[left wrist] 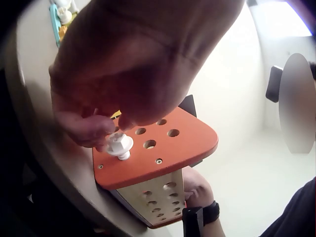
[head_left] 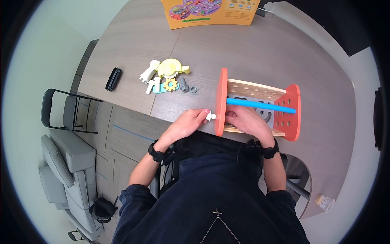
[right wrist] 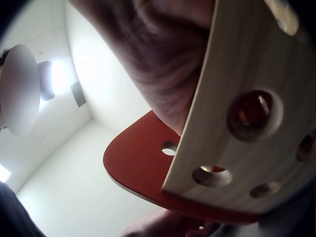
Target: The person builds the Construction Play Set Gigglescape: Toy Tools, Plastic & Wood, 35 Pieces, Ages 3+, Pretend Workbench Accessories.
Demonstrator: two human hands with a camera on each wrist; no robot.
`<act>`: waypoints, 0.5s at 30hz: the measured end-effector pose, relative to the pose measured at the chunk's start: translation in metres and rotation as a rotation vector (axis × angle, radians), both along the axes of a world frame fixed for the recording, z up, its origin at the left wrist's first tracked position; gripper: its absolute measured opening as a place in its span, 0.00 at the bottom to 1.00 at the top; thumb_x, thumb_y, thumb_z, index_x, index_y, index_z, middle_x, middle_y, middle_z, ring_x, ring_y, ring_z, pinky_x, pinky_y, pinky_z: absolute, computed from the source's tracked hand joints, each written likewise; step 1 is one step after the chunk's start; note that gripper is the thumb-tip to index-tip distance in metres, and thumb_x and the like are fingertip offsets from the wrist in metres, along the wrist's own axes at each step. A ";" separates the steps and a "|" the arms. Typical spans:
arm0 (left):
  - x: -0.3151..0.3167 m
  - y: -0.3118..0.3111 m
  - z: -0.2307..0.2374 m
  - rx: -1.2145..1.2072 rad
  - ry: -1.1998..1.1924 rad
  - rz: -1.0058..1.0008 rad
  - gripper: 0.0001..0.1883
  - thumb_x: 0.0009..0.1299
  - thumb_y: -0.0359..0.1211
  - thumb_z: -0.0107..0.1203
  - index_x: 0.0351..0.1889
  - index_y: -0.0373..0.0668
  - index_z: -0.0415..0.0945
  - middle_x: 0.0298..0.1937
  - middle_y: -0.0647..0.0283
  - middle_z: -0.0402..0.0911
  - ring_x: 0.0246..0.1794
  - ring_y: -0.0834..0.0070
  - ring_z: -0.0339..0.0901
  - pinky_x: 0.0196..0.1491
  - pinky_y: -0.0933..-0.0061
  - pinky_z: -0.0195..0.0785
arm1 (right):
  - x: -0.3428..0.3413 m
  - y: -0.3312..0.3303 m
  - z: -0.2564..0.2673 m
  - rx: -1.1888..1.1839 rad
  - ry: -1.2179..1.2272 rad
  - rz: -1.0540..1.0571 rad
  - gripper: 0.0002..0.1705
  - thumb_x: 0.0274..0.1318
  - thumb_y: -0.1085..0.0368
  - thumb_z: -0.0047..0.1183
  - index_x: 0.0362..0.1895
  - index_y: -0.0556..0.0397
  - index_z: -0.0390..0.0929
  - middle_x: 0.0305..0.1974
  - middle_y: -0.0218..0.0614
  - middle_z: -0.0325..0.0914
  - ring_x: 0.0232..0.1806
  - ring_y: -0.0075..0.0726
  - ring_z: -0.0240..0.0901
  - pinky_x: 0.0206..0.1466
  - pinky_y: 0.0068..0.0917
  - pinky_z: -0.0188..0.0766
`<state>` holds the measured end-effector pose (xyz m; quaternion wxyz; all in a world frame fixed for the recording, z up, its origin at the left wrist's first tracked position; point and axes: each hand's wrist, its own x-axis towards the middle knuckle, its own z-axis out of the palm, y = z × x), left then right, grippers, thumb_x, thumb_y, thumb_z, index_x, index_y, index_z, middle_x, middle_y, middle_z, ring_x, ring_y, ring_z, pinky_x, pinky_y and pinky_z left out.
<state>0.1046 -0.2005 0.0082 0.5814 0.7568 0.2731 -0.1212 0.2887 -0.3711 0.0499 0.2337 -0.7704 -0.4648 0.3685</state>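
A toy toolbox with orange-red end panels (head_left: 292, 112) and holed wooden sides (head_left: 256, 90) stands at the table's front edge. Its blue bar (head_left: 260, 105) runs between the panels. A white bolt (left wrist: 120, 144) with a hex head and flange points into the left panel (left wrist: 158, 143), part of its thread still showing. My left hand (head_left: 187, 123) pinches the bolt head between thumb and fingertips. Inside the box, under the bar, my right hand (head_left: 248, 120) has its fingers bent against the left panel's inner face; cannot tell whether they hold something. In the right wrist view, the wooden side (right wrist: 237, 113) hides those fingers.
Left of the toolbox lie a yellow-green toy piece (head_left: 168, 68), an orange gear (head_left: 171, 84), a grey bolt (head_left: 184, 85) and a grey nut (head_left: 194, 90). A black case (head_left: 114, 79) is farther left. The yellow printed box (head_left: 211, 16) stands at the back.
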 end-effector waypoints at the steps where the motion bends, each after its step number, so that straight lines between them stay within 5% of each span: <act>1: -0.001 0.001 0.001 -0.030 -0.008 -0.020 0.17 0.88 0.45 0.47 0.52 0.41 0.77 0.33 0.70 0.72 0.24 0.82 0.69 0.25 0.74 0.65 | 0.000 0.000 0.001 0.003 0.000 0.000 0.17 0.68 0.56 0.62 0.47 0.59 0.87 0.33 0.44 0.85 0.35 0.48 0.82 0.42 0.42 0.75; 7: -0.013 -0.003 -0.002 0.018 -0.331 -0.013 0.17 0.89 0.45 0.46 0.53 0.40 0.77 0.31 0.70 0.71 0.27 0.80 0.69 0.32 0.72 0.67 | 0.001 -0.001 -0.007 0.031 0.024 0.002 0.18 0.68 0.56 0.62 0.48 0.58 0.87 0.34 0.44 0.86 0.35 0.47 0.82 0.43 0.42 0.76; 15: 0.001 0.002 -0.007 -0.018 -0.008 -0.058 0.17 0.87 0.44 0.50 0.64 0.44 0.69 0.31 0.70 0.72 0.28 0.81 0.68 0.32 0.74 0.64 | 0.001 -0.001 -0.008 0.021 0.022 -0.011 0.18 0.69 0.55 0.62 0.49 0.58 0.87 0.32 0.43 0.85 0.34 0.46 0.81 0.42 0.42 0.75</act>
